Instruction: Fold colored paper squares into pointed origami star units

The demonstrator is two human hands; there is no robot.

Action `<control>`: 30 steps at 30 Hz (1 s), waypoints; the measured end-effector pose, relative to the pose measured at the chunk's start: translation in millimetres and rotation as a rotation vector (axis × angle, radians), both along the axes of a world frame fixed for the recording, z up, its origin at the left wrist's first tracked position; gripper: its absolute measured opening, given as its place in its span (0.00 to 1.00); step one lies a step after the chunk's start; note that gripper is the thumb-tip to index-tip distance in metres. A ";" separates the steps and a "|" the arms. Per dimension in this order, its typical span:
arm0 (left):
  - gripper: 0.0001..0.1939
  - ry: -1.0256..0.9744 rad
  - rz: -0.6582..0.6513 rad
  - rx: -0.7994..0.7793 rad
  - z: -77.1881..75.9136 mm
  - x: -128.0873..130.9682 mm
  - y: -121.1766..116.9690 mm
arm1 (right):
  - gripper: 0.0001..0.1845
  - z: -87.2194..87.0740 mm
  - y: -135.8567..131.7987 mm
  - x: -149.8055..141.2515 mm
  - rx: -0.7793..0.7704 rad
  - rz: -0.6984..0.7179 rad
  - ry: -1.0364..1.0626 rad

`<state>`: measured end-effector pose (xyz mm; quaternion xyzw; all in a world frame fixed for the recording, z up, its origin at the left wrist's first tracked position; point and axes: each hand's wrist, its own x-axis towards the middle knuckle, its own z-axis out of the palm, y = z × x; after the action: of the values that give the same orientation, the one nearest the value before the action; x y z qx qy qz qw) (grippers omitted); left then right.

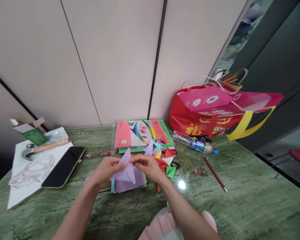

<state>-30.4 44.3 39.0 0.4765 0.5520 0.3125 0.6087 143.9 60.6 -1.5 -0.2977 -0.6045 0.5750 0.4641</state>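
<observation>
A folded lavender origami paper (pixel 126 171) with pointed tips is held up between both hands. My left hand (pixel 107 170) grips its left side, thumb on the front. From the right, my right hand (pixel 146 165) pinches its upper edge. Just beneath lies a stack of coloured paper sheets (pixel 131 185), lavender on top. Beside my right hand several folded paper pieces in red, green, yellow and purple lie in a heap, among them a green one (pixel 170 172). Behind the hands rests a packet of coloured paper (pixel 140 133) with a pink and rainbow cover.
At left, a phone (pixel 63 166), beaded strands (pixel 31 171), a wooden-handled hammer (pixel 50 146) and a small green box (pixel 35 135) lie on or by a white board. To the right are a plastic bottle (pixel 195 143), a red pencil (pixel 215 175) and a red bag (pixel 190 116) against the wall.
</observation>
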 end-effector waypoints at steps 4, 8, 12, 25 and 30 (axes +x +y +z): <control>0.15 0.014 -0.011 0.004 -1.8 -0.6 0.5 | 0.10 -0.5 0.2 0.6 -0.031 0.040 0.020; 0.15 0.025 -0.030 0.008 -3.2 -1.7 0.5 | 0.13 -0.4 -0.7 0.0 -0.106 0.053 0.042; 0.14 -0.011 -0.083 0.023 -2.9 -0.8 -1.2 | 0.12 -1.8 -0.9 -1.2 -0.149 0.035 0.030; 0.09 -0.031 -0.091 0.021 4.8 12.4 -4.5 | 0.21 -3.1 0.4 -3.1 -0.249 -0.043 0.093; 0.17 -0.081 -0.125 0.028 6.3 8.6 -4.2 | 0.20 -4.1 2.0 -2.3 -0.312 -0.073 0.103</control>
<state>-21.9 40.1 45.3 0.5055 0.4918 0.3007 0.6420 141.5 62.6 -5.6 -0.3579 -0.4721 0.6590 0.4633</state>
